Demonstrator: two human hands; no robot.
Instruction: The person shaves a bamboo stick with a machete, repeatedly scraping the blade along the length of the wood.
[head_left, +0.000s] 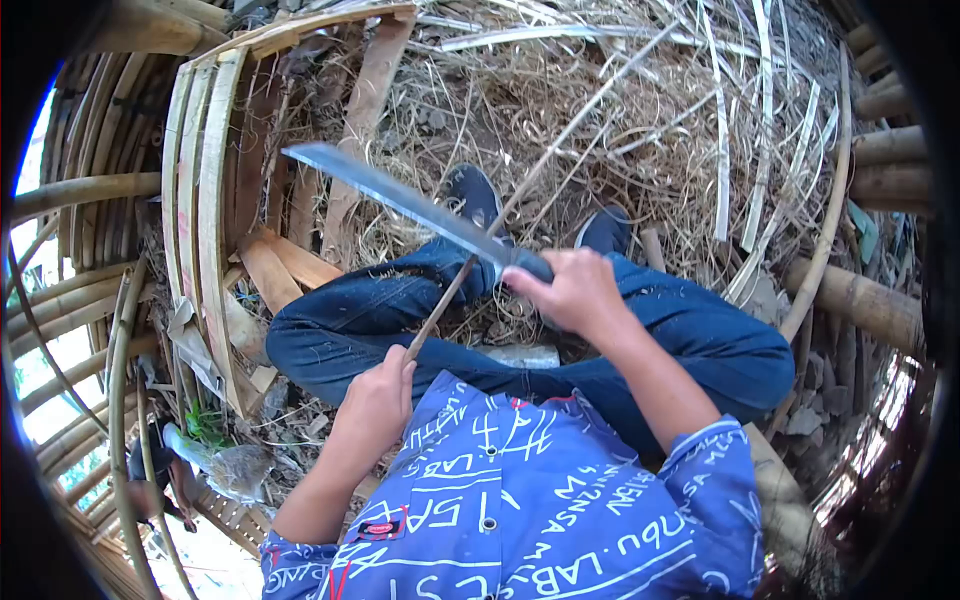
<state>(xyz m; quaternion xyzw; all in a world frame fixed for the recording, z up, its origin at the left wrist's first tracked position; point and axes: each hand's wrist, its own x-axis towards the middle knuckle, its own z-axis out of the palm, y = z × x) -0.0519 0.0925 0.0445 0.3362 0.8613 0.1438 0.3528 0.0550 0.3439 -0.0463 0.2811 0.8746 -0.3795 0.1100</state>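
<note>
My right hand [572, 292] is closed around the dark handle of a machete [395, 198]. Its long, straight blade points up and left and crosses a thin bamboo stick [590, 120] above my lap. My left hand [378, 396] grips the lower end of that stick, close to my left thigh. From there the stick slants up and right, over the ground between my shoes [472, 192]. I sit with knees spread, in dark blue jeans [345, 320] dotted with small shavings.
Curly bamboo shavings [560, 165] and pale split strips [722, 140] cover the ground ahead. A slatted wooden crate [210, 190] stands left of my knee. Bamboo poles [865, 305] frame both sides. Beyond the left poles, a person [160, 470] is partly visible.
</note>
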